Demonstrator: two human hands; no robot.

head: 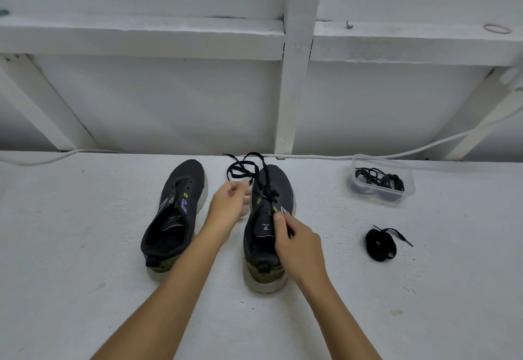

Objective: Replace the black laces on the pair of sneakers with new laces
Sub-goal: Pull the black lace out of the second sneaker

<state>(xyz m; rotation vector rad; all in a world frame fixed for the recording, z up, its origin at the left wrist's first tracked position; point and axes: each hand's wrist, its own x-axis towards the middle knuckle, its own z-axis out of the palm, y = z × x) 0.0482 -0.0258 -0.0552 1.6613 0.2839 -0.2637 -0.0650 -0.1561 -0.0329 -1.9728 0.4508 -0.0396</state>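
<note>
Centrally, two dark knit-fabric sneakers stand side by side on a white, rough-textured painted surface (85,246), toes toward the top of the frame.

Left sneaker (175,212): unlaced, eyelets bare, tongue exposed, with a purple mark and small yellow-green eyelet tabs on its side and a pale, scuffed sole.

Right sneaker (268,224): same make, with a worn greenish heel and thick pale sole. A flat black lace (243,167) runs through part of its eyelets and loops loosely above the toe, toward the upper centre of the frame.

Left hand (229,204): between the two shoes, fingers curled, pinching a run of the black lace beside the right sneaker's forefoot.

Right hand (297,243): over the right sneaker's collar, thumb and forefinger pressed together near an upper eyelet, pinching what appears to be the lace's other end; the exact contact is partly hidden by the fingers.

Clear plastic container (380,180): rectangular with rounded corners, lidless, at centre right of the frame. It holds a tangled bundle of black laces (376,178).

Coiled black lace (380,245): a flat bundle lying loose on the surface just below the container in the frame, one tipped end sticking out to the right.

White cable (311,157): runs along the back edge of the surface, below a white-painted frame of beams (294,76).

Rubber band (497,29): thin, oval, on the ledge at upper right.
</note>
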